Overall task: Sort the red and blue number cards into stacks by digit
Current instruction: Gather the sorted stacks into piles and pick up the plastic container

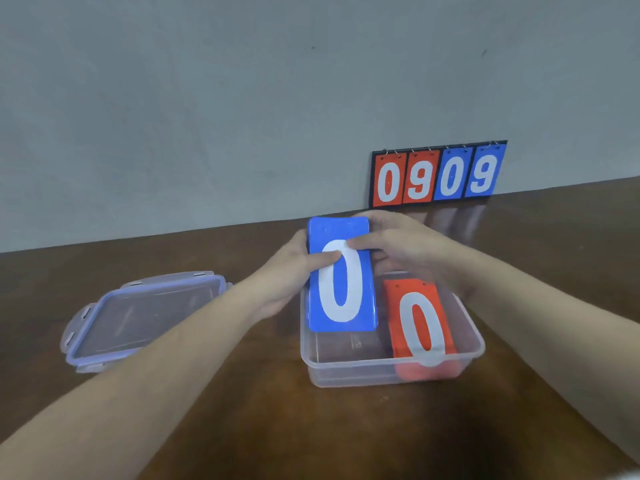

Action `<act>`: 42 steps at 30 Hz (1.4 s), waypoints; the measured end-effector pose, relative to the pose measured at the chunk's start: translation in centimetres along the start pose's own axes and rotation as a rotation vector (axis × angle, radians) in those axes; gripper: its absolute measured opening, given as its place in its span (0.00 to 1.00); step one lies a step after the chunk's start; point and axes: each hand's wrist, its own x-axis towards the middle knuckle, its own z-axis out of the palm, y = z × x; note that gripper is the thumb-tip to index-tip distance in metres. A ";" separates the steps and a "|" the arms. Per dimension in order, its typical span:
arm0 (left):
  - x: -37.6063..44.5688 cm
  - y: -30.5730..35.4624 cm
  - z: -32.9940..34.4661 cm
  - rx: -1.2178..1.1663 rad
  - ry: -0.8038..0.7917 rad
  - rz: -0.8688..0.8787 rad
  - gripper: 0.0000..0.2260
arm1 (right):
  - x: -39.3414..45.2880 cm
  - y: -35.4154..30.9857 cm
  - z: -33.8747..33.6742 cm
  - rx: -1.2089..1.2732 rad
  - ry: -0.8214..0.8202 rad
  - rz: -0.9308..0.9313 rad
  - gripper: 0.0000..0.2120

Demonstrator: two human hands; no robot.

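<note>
1. Over the far left corner of the clear plastic tub [391, 370], both hands held a glossy blue 0 card [341, 275], flat and round-cornered.
2. Left hand [294, 271] gripped its left edge, thumb curled onto the face; right hand [391, 244] pinched its upper right edge, fingers [360, 243] bent over it.
3. A red 0 card [420, 323] leaned inside the tub's right side, against the near wall.
4. Well left on the dark wooden bench [242, 427] lay the translucent clip lid [138, 317].
5. Against the grey wall stood a ring-bound scoreboard [437, 174] reading 0909.
</note>
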 end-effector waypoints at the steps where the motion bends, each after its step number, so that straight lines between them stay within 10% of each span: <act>1: -0.4 -0.9 0.5 0.055 0.034 -0.004 0.21 | -0.6 1.0 0.2 -0.008 0.039 0.017 0.14; 9: -2.1 -7.0 2.2 0.319 0.302 0.117 0.12 | -2.5 6.6 2.5 -0.103 0.114 0.182 0.15; 16: -3.0 -6.6 2.6 0.310 0.319 0.099 0.11 | -3.3 5.3 4.8 -0.992 0.284 0.063 0.26; 36: -2.6 -6.3 -4.4 0.528 0.497 0.241 0.05 | -1.8 2.3 5.8 -1.150 0.305 -0.112 0.13; 42: -7.2 -8.3 -13.2 0.987 0.416 0.079 0.16 | 1.7 0.5 11.4 -1.123 0.247 -0.374 0.09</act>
